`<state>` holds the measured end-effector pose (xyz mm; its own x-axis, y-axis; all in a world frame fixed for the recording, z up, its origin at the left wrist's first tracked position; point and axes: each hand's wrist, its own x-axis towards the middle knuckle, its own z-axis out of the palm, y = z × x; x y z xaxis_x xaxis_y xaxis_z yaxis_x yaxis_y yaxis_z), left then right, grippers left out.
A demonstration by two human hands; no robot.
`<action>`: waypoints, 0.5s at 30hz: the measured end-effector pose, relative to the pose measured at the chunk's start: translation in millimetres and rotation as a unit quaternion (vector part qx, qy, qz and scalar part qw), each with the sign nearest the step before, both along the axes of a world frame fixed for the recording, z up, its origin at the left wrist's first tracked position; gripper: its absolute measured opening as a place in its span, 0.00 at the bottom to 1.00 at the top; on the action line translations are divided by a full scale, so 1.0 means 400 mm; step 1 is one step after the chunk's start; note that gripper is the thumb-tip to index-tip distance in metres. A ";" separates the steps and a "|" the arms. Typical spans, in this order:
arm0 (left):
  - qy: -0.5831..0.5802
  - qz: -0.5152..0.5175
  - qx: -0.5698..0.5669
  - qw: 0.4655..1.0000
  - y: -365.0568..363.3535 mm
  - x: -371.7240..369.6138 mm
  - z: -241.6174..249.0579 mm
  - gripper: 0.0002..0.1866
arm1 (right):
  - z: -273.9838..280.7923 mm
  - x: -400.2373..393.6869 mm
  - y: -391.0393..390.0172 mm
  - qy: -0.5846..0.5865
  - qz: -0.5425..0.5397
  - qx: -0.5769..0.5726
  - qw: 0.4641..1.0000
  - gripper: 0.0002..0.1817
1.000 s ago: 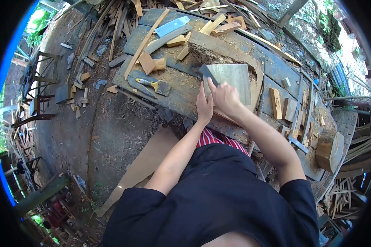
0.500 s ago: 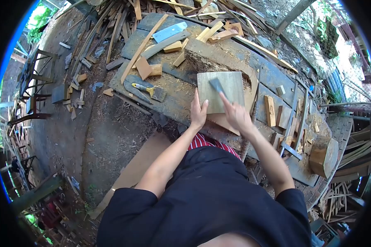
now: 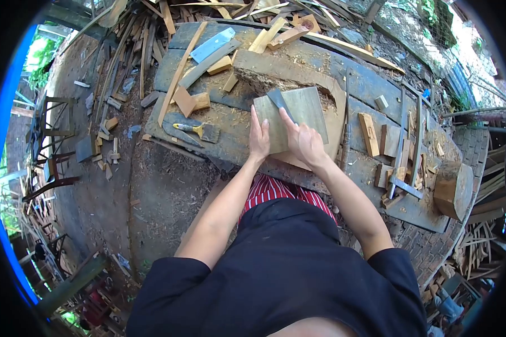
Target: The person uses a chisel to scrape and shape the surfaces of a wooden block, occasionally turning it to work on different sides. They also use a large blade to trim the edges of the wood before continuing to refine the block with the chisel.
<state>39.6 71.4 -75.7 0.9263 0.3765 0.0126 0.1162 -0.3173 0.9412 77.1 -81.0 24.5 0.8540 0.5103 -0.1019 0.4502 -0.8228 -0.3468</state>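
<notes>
A square, pale greenish-brown wooden board (image 3: 312, 112) lies tilted in front of me over a larger piece of wood. My left hand (image 3: 259, 136) grips its left edge, fingers stretched along the side and thumb toward the top face. In my right hand (image 3: 306, 143) is a putty knife (image 3: 277, 100) with a dark, flared blade; my index finger runs along it. The blade rests on the board's face near the upper left, and my palm hides the handle.
A paintbrush (image 3: 199, 131) with a yellow handle lies at left on the workbench (image 3: 230, 145). Behind the board is a rough slab (image 3: 281, 68). To the right are a wood block (image 3: 369, 135), a metal clamp (image 3: 406, 188) and a thick wood chunk (image 3: 452, 190). Scraps lie beyond.
The board has turned slightly and shifted left toward my left hand. My right hand and the putty knife have moved left and up, toward the board's upper left corner.
</notes>
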 end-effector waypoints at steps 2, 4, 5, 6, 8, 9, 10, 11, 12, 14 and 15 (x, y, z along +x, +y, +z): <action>-0.015 0.009 0.011 1.000 -0.001 0.003 -0.014 0.35 | 0.024 -0.040 -0.022 0.001 0.005 -0.017 1.000 0.36; -0.024 0.016 0.018 0.999 -0.011 -0.004 -0.004 0.34 | 0.039 -0.077 -0.052 0.029 0.024 -0.055 0.998 0.33; -0.005 0.013 -0.012 1.000 -0.012 -0.009 0.001 0.34 | 0.034 -0.073 -0.047 0.034 0.022 -0.059 0.997 0.33; 0.009 0.009 -0.039 0.999 -0.011 -0.006 0.013 0.34 | 0.023 -0.048 -0.024 0.015 0.021 -0.038 0.999 0.33; 0.015 0.014 -0.018 1.000 -0.014 -0.002 0.008 0.34 | -0.006 -0.005 0.015 -0.009 0.018 -0.013 1.000 0.32; 0.017 0.011 -0.020 1.000 -0.014 -0.008 0.006 0.34 | -0.016 0.008 0.039 -0.035 0.018 0.007 0.999 0.33; 0.018 0.006 -0.021 1.000 -0.010 -0.007 0.011 0.34 | -0.020 0.019 0.056 -0.063 0.016 0.028 0.997 0.34; -0.008 0.007 0.006 1.000 -0.008 -0.004 -0.001 0.34 | -0.018 0.014 0.049 -0.068 0.013 0.032 0.997 0.34; -0.012 0.007 0.006 1.000 -0.007 0.004 0.000 0.34 | 0.012 -0.007 0.028 -0.009 0.014 0.021 1.000 0.35; -0.003 0.013 -0.006 1.000 -0.013 -0.004 -0.003 0.35 | 0.034 -0.040 -0.002 0.058 0.021 0.005 0.998 0.37; 0.003 0.017 -0.009 1.000 -0.013 -0.006 -0.002 0.35 | 0.033 -0.056 -0.015 0.048 0.027 -0.005 0.998 0.36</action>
<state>37.3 66.1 -76.7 0.9132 0.4074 -0.0006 0.1324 -0.2955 0.9461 54.7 -87.1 37.9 0.8119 0.5531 -0.1867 0.4586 -0.8022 -0.3824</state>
